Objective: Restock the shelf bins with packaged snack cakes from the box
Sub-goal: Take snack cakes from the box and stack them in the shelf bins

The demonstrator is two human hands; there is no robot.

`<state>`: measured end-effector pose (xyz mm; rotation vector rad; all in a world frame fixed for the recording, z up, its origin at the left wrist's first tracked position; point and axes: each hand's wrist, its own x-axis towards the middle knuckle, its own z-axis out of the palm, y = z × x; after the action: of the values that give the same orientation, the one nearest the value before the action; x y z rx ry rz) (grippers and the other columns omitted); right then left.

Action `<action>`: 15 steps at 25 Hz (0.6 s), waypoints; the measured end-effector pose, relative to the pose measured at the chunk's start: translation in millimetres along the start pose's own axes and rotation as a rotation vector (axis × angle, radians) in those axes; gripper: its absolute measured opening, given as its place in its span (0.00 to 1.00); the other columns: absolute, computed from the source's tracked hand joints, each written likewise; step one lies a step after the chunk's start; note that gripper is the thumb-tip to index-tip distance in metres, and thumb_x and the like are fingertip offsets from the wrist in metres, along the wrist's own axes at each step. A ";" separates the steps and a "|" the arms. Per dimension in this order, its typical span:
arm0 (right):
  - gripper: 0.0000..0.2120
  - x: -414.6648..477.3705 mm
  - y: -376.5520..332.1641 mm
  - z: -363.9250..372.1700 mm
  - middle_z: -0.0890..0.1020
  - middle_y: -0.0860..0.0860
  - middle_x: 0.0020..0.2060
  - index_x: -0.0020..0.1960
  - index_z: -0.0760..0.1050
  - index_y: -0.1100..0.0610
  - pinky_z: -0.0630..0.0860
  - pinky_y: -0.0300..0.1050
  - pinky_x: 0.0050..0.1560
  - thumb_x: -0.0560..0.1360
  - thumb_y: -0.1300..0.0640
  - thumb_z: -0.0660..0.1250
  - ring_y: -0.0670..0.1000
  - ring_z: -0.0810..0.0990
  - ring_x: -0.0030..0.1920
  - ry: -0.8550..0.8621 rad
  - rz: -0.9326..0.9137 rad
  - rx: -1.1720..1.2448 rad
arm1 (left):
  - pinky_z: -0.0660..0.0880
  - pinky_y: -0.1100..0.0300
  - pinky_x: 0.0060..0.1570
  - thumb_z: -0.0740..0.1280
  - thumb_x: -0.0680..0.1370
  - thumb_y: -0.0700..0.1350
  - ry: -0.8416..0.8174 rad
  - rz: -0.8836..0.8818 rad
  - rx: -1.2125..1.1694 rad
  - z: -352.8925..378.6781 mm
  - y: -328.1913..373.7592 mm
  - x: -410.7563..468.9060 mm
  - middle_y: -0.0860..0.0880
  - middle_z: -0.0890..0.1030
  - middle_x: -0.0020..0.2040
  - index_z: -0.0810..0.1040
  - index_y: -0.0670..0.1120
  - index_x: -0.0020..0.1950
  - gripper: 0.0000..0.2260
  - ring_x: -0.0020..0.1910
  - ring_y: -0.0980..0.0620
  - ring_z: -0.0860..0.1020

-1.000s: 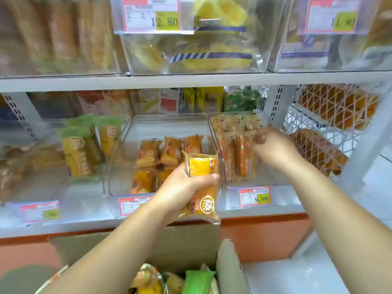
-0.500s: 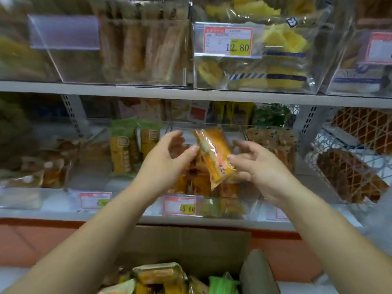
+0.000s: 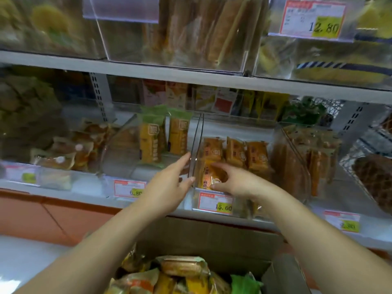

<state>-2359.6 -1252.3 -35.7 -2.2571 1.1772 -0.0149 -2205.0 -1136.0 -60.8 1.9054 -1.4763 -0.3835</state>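
Two bare hands meet at the clear middle bin (image 3: 196, 145), the one that carries the 15.60 price tag (image 3: 215, 203) on its front lip. Left of that bin, in the neighbouring bin, tall yellow packs with green tops (image 3: 150, 143) stand upright. The left hand (image 3: 169, 183) comes next, just outside the middle bin's left wall: its fingers are straight and loosely spread, holding nothing, with the fingertips up against that transparent wall. Just inside the wall, at the bin's front left corner, is the snack cake (image 3: 209, 177), a small pillow-shaped pack in glossy orange-yellow film with a round pale emblem and red lettering on its face, tilted with its lower end toward the price tag. The right hand (image 3: 235, 183) reaches over the bin's front lip and pinches this pack, thumb under its near edge and curled fingers over its top. Behind the hand, toward the back of the same bin, a row of matching orange packs (image 3: 235, 152) stands upright side by side, emblems facing forward. Right of the middle bin another clear bin holds longer brownish packs (image 3: 314, 164), blurred. Below the middle bin, between the two forearms, the open cardboard box (image 3: 212, 236) holds a heap of orange, yellow and green wrapped cakes (image 3: 182, 266).
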 end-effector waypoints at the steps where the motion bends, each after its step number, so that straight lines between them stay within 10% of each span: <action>1: 0.33 -1.1 0.9 -1.9 0.70 0.49 0.71 0.76 0.58 0.44 0.71 0.42 0.62 0.76 0.49 0.69 0.50 0.73 0.66 -0.025 -0.004 -0.012 | 0.71 0.55 0.67 0.63 0.81 0.51 -0.002 0.002 0.001 -0.1 0.2 -0.9 0.57 0.68 0.74 0.55 0.58 0.79 0.29 0.68 0.56 0.72; 6: 0.33 -27.2 -10.4 -21.2 0.72 0.49 0.70 0.75 0.61 0.44 0.71 0.43 0.63 0.74 0.44 0.69 0.51 0.74 0.66 0.080 -0.049 -0.065 | 0.71 0.57 0.66 0.67 0.79 0.44 0.177 0.138 0.046 -12.8 10.3 -21.3 0.52 0.73 0.70 0.63 0.51 0.77 0.27 0.66 0.55 0.73; 9: 0.17 -67.9 -22.4 -46.1 0.81 0.45 0.51 0.63 0.75 0.45 0.77 0.43 0.47 0.76 0.44 0.67 0.48 0.82 0.48 0.205 -0.134 -0.096 | 0.75 0.67 0.51 0.67 0.78 0.42 0.244 0.300 0.069 -20.2 17.7 -52.0 0.53 0.79 0.55 0.74 0.48 0.68 0.17 0.51 0.59 0.77; 12: 0.07 -100.3 -7.5 -22.8 0.84 0.46 0.43 0.54 0.78 0.47 0.79 0.39 0.39 0.78 0.51 0.66 0.46 0.84 0.41 -0.359 -0.114 -0.108 | 0.78 0.57 0.48 0.65 0.77 0.49 -0.067 0.258 0.125 11.1 4.7 -81.6 0.58 0.80 0.49 0.77 0.54 0.61 0.12 0.45 0.60 0.78; 15: 0.24 -99.5 35.2 61.1 0.77 0.49 0.64 0.71 0.69 0.47 0.74 0.40 0.52 0.76 0.54 0.67 0.53 0.78 0.59 -0.696 -0.055 -0.596 | 0.73 0.60 0.59 0.67 0.78 0.51 -0.578 0.158 0.292 73.2 -24.2 -107.5 0.55 0.78 0.62 0.74 0.55 0.67 0.17 0.57 0.55 0.77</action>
<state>-2430.0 -1162.6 -79.1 -2.4406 0.7877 1.1353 -2265.1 -1057.2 -148.5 1.9749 -2.1431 -0.7201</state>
